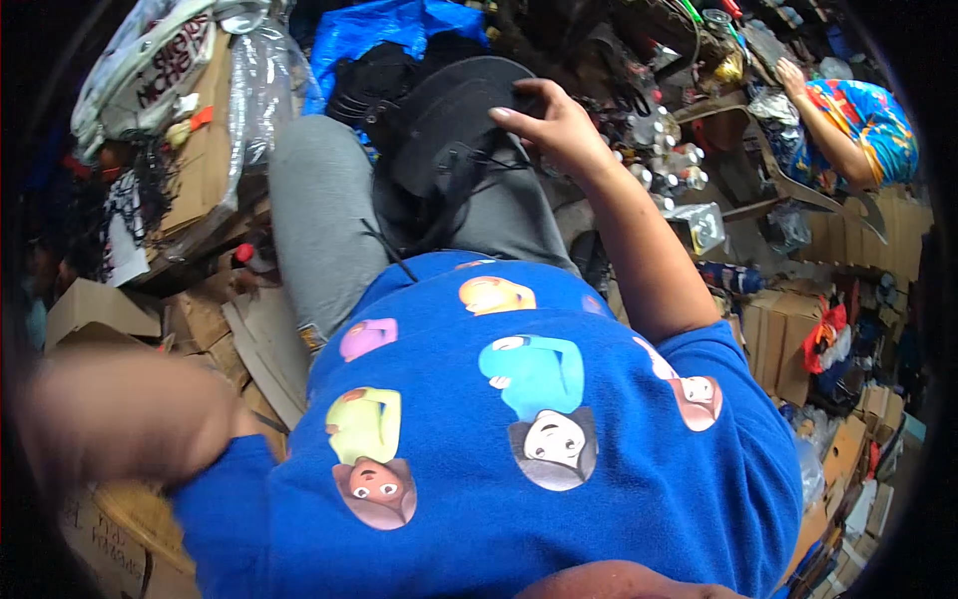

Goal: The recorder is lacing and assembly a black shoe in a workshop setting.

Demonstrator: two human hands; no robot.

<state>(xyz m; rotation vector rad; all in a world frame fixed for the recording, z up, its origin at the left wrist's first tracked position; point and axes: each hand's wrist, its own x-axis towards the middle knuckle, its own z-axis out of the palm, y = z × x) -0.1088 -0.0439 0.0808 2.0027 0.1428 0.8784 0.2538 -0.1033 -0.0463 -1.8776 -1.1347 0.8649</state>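
Between my knees, on my lap, lies a black cap-like fabric thing (444, 120) with a rounded brim and loose black cords. My right hand (554, 120) grips its right edge, thumb on the near face; the other fingertips are partly hidden. At the far left my left arm (130, 419) is bent and smeared by motion, well away from the black thing, and its fingers cannot be made out. More black fabric (364, 90) bunches beside the black thing, in front of a blue plastic sheet (389, 25).
Several small white-capped bottles (674, 165) stand right of my knee. Another person's arm (833, 130) reaches in at the upper right, near a curved blade (868, 215). Cardboard boxes (778, 344) lie to the right; a cardboard box (100, 314) and clear plastic wrap (261, 90) lie left.
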